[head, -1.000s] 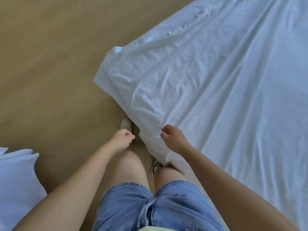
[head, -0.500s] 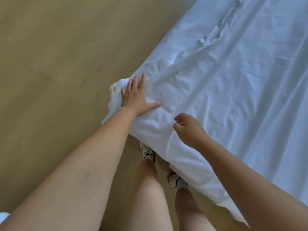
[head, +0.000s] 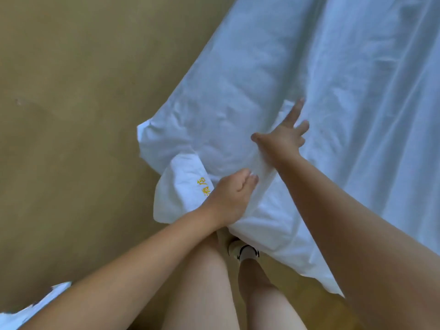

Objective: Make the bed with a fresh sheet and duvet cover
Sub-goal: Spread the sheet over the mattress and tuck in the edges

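Overhead, from the head camera: a person leans over a white sheet [head: 333, 115] spread wide, both hands on its near corner. The left hand [head: 232, 196] lies on a bunched fold, fingers [head: 250, 181] straight and held together, flat against the cloth. Whether the thumb hooks anything underneath cannot be told. Just left of those fingers, a loose flap of the sheet hangs toward the floor [head: 71, 115], bearing yellow lettering [head: 203, 188]. The right hand [head: 283, 139] rests on the sheet just beyond the left fingertips. Its index finger is stretched out, its thumb splayed sideways and its other fingers loosely bent, holding nothing. A ridge of cloth runs between the two hands. Beyond the right fingertips the sheet runs on in long creases to the frame edge. Below the left wrist are bare legs [head: 202, 282] and a foot [head: 246, 252] in white on the tan floor. Far down and left of the fingers, another white cloth [head: 35, 303] lies at the frame's corner.
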### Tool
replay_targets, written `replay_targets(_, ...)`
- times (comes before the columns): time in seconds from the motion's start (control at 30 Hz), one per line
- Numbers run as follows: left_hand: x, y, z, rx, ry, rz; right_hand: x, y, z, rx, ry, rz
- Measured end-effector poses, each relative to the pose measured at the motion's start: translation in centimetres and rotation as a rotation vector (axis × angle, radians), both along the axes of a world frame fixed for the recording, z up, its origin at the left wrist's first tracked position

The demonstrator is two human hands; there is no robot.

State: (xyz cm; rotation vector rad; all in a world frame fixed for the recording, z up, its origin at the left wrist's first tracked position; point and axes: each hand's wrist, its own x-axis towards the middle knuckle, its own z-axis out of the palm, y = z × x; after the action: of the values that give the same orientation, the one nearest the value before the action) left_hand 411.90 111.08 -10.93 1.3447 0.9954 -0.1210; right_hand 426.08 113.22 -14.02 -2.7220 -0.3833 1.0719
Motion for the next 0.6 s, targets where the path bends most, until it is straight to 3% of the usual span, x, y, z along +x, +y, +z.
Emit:
replay_targets(0.13, 2.5, 0.2, -3.0, 0.117, 0.253, -0.017, 2.0, -5.1, -2.2, -0.174, 0.061, -0.274)
replay_targets(0.23, 5.3, 1.0, -5.1, 0.265, 0.352, 0.028, 2.1, -8.7, -2.9, -0.012, 0.049, -0.123)
replay_targets(0.37, 11.4, -2.0, -5.9, 0.229, 0.36, 0.02, 2.0, -12.6, -2.6, 0.158, 0.052, 0.144)
replay_targets(0.6, 17.8, -11.3, -6.2, 0.201, 0.39, -0.014, 6.9, -25.7, -2.9, 0.074, -0.095, -0.06)
